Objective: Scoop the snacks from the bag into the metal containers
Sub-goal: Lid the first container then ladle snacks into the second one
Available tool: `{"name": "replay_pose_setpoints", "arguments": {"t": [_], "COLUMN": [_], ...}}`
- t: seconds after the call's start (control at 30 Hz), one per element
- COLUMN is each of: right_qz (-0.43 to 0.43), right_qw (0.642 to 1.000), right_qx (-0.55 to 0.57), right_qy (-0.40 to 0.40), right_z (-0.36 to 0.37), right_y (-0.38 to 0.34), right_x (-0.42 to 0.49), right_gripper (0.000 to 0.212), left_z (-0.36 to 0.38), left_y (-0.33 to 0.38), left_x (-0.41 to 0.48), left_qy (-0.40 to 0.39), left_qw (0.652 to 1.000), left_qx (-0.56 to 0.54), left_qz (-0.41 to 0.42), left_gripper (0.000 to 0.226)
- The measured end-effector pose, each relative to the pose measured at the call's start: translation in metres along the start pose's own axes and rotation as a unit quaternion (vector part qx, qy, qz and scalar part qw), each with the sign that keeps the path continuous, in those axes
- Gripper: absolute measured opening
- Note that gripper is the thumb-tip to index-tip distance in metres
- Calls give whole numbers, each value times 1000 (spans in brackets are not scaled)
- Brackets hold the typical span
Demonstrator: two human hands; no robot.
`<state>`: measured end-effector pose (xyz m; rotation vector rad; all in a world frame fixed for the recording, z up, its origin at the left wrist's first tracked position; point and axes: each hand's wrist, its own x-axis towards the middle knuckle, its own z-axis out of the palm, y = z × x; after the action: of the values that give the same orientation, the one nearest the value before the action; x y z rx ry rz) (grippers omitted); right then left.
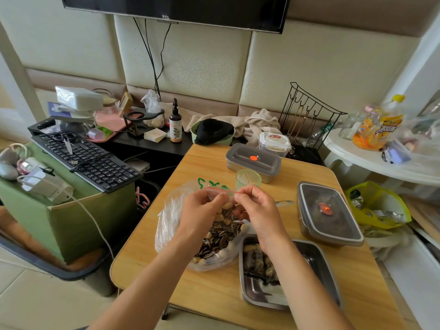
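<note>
A clear zip bag (171, 225) of striped sunflower seeds and peanuts lies on the wooden table (209, 289). My left hand (200, 210) and my right hand (257, 208) pinch the bag's red-striped mouth from either side, above the snacks. An open metal container (316, 263) at the front right holds a small heap of the mix; my right forearm crosses it. Two lidded metal containers stand further off, one at the back (253, 163) and one at the right (331, 215). A small green cup (248, 178) stands just beyond my hands.
A spoon handle (284, 202) pokes out right of my hands. A keyboard (85, 160) on a green box sits left of the table. A yellow bag (381, 206) and a white round table (371, 158) crowd the right. Clutter lines the back shelf.
</note>
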<state>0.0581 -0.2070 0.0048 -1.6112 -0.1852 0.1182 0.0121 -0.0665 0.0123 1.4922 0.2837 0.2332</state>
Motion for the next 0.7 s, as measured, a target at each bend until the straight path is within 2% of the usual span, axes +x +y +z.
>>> {"name": "replay_pose_setpoints", "arguments": {"t": [0.2, 0.4, 0.7], "right_qz": [-15, 3, -27], "right_qw": [1000, 1000, 999], "right_qx": [-18, -11, -25], "right_qy": [12, -16, 1], "right_z": [1, 2, 1], "right_y": [0, 1, 2], "right_x": [1, 0, 2], "right_gripper": [8, 13, 12], "left_z": [1, 0, 2], "left_y": [0, -2, -6], "left_x": [1, 1, 3], "left_qy": [3, -3, -28], "left_qw": [1000, 1000, 999], "left_qx": [0, 9, -5], "left_qz": [2, 17, 15], "left_gripper": [15, 12, 10]}}
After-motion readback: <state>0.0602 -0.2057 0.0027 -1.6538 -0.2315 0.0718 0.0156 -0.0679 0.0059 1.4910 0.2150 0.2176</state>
